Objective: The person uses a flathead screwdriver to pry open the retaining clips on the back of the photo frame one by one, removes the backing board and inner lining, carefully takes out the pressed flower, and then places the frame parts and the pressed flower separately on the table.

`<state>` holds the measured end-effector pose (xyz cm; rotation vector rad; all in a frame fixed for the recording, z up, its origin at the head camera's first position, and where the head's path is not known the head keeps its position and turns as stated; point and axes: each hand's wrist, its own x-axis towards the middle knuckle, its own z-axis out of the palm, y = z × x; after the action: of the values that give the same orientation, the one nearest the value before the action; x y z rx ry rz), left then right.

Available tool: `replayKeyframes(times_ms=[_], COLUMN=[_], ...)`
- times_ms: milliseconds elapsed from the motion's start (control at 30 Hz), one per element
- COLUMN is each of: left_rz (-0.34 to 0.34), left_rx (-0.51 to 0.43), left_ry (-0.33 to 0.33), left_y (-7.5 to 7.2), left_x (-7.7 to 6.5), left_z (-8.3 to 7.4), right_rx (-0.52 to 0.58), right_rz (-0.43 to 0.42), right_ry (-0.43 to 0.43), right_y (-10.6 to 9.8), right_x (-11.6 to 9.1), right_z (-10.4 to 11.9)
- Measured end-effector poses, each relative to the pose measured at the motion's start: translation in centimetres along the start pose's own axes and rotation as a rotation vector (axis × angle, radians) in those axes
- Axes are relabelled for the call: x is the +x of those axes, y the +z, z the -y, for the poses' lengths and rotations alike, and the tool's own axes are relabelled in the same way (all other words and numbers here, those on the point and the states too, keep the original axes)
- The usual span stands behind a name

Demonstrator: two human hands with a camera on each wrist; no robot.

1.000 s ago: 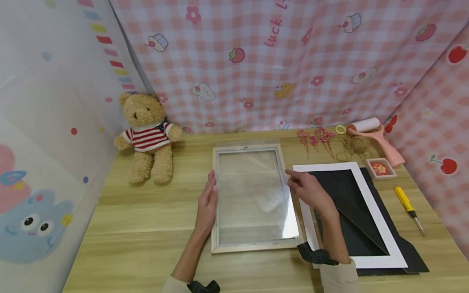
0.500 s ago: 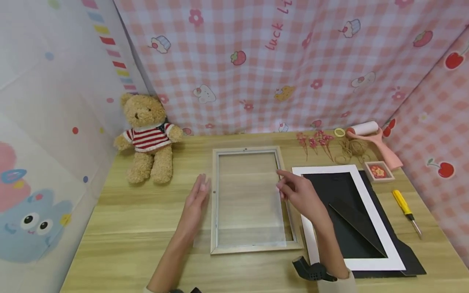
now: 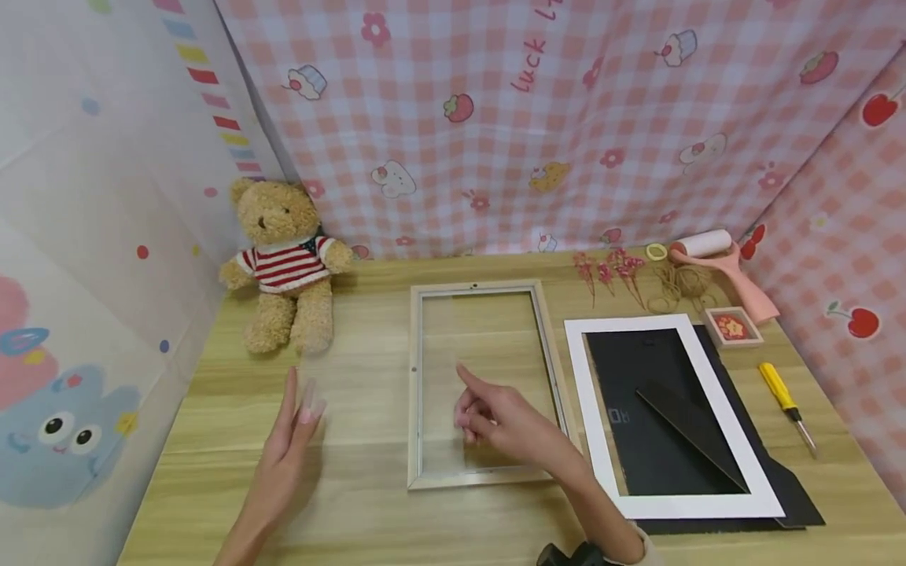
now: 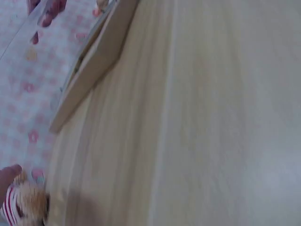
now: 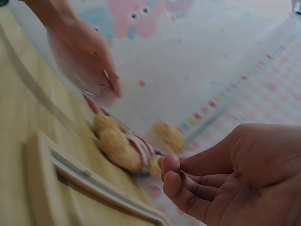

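Observation:
A clear sheet [image 3: 440,393] is held above the light wooden picture frame [image 3: 414,401], stretching past the frame's left side. My right hand [image 3: 510,424] pinches its right edge between thumb and fingers, with the index finger extended. At the opposite edge my left hand [image 3: 283,448] holds the sheet between thumb and fairly straight fingers; its exact grip is hard to see through the glare. In the right wrist view the left hand [image 5: 87,59] is blurred, with a shiny sheet corner at its fingers. The frame lies flat on the table, its right part uncovered.
A white mat [image 3: 576,393] lies over a black backing board [image 3: 658,377] at the right. Beyond it are a screwdriver [image 3: 778,385], a small box [image 3: 734,326], a pink-handled roller [image 3: 750,287], twine [image 3: 683,283] and dried flowers [image 3: 623,267]. A teddy bear [image 3: 283,267] sits back left.
Both hands have moved left, carrying the clear sheet off the frame's right part and out past its left side. The frame and the things on the right have stayed in place.

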<state>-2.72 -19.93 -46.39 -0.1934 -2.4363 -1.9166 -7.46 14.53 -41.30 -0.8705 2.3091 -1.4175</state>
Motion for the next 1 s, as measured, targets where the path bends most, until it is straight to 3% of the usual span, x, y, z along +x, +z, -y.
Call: replayKeyframes(times_ms=[133, 333, 433, 567, 767, 867, 1000], left_rz=[-0.009, -0.024, -0.035, -0.029, -0.039, -0.047, -0.061], left_rx=[0.024, 0.155, 0.081, -0.033, 0.12, 0.015, -0.103], left_ry=[-0.03, -0.089, -0.062, -0.011, -0.069, -0.076, -0.021], left_y=[-2.3, -5.8, -7.3, -9.0, -11.5, -12.5, -13.0], left_x=[-1.3, -3.2, -3.9, -4.5, -5.6, -6.2, -6.6], left_z=[-0.2, 1.3, 2.3, 3.4, 4.7, 5.7, 7.2], right_rx=[0.105, 0.271, 0.348, 0.362, 0.336, 0.327, 0.363], right_rz=[0.105, 0.246, 0.296, 0.318, 0.325, 0.344, 0.347], right_ry=[0.003, 0.054, 0.11, 0.159, 0.18, 0.171, 0.207], right_y=[2.0, 4.9, 6.2, 7.7, 10.2, 11.6, 13.1], right_x=[0.6, 1.9, 2.7, 4.0, 5.4, 5.8, 6.5], right_z=[0.5, 1.2, 1.4, 1.8, 2.1, 2.2, 1.9])
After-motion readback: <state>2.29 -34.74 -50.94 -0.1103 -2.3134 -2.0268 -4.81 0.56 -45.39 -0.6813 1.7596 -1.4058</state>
